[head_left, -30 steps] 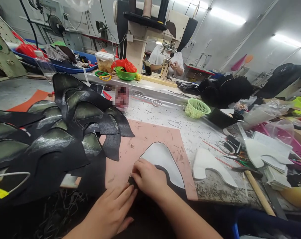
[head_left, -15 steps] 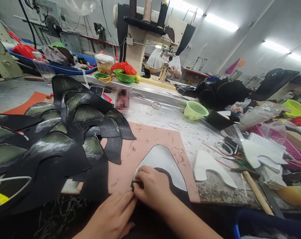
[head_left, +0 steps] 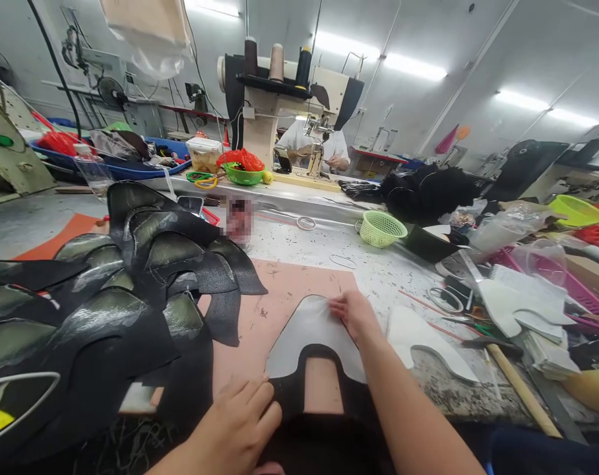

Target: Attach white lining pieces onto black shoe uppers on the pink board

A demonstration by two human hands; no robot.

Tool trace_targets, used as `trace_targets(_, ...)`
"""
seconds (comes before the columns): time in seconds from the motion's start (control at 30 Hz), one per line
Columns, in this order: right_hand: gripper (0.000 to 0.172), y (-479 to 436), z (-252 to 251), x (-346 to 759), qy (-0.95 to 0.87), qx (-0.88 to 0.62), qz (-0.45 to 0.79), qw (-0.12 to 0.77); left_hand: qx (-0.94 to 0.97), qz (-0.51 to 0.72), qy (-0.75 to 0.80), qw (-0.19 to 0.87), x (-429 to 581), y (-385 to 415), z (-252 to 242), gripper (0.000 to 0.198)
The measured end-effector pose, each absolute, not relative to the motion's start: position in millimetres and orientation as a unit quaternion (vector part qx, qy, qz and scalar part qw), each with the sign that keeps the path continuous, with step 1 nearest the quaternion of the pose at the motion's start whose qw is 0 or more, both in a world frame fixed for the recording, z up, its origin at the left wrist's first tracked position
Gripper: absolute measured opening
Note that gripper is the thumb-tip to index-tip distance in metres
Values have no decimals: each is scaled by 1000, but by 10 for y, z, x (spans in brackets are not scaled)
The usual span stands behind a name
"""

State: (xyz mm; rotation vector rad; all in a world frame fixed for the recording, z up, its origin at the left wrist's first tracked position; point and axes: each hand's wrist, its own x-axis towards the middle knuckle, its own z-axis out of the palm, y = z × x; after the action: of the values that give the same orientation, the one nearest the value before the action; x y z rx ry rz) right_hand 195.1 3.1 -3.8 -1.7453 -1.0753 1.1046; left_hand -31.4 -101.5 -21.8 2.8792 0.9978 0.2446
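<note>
A curved black shoe upper piece lies on the pink mat, with a white lining piece covering its rounded top. My left hand is closed at its lower left edge, fingers bent against the black material. At the upper right rim of the white lining my right hand is closed, its fingertips pressed together on the edge. The pink mat shows through the opening of the piece. Left of it lies a pile of black upper pieces with shiny, greenish patches.
White cut pieces lie on the right beside a wooden-handled hammer. Further back are a light green basket, a sewing machine and a black heap. A co-worker sits behind the machine.
My right hand has moved from the left edge of the piece up to its upper right rim, uncovering the opening. My left hand stays at the lower left. The view has tilted slightly.
</note>
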Motion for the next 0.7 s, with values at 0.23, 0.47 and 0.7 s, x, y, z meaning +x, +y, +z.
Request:
trace_targets(0.23, 11, -60, -113, 1914, -656, -669, 242, 250, 893, 108, 422, 112, 490, -224, 51, 18)
trace_targets(0.47, 16, -246, -208, 2141, -690, -710, -48, 136, 875, 116, 456, 112, 777, -19, -210, 22)
trace_targets(0.7, 24, -1094, -417, 2632, -770, -525, -195, 304, 886, 58, 443, 126, 793, -79, -138, 64)
